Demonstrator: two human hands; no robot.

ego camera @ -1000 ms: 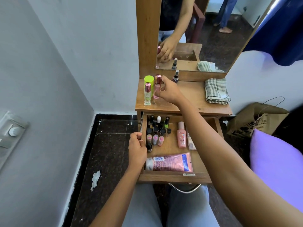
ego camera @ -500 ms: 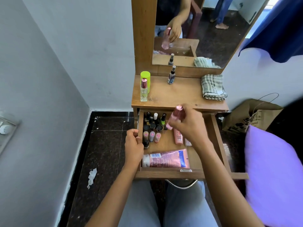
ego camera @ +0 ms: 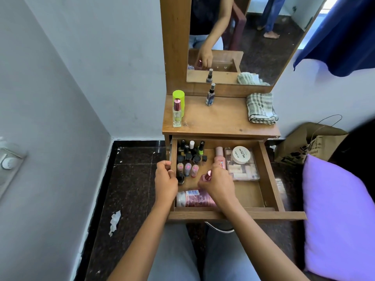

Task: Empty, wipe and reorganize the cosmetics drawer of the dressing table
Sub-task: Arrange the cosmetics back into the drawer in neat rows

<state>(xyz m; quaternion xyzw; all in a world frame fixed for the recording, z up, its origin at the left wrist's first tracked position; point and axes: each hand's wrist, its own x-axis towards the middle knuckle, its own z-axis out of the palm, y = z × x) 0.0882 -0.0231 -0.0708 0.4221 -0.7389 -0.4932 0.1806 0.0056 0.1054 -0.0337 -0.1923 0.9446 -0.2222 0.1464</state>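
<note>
Over the drawer (ego camera: 247, 192), the right hand (ego camera: 220, 186) pinches a pink-capped bottle (ego camera: 208, 175) and should stand it up gently, while the left hand (ego camera: 165, 179) grips the drawer's side.

Bright, even daylight from upper right; sharp centre, wide-angle bending at edges, soft shadows.

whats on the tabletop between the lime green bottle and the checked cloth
Head view: only a dark spray bottle stands there, toward the back; the rest of the tabletop is bare.
</note>
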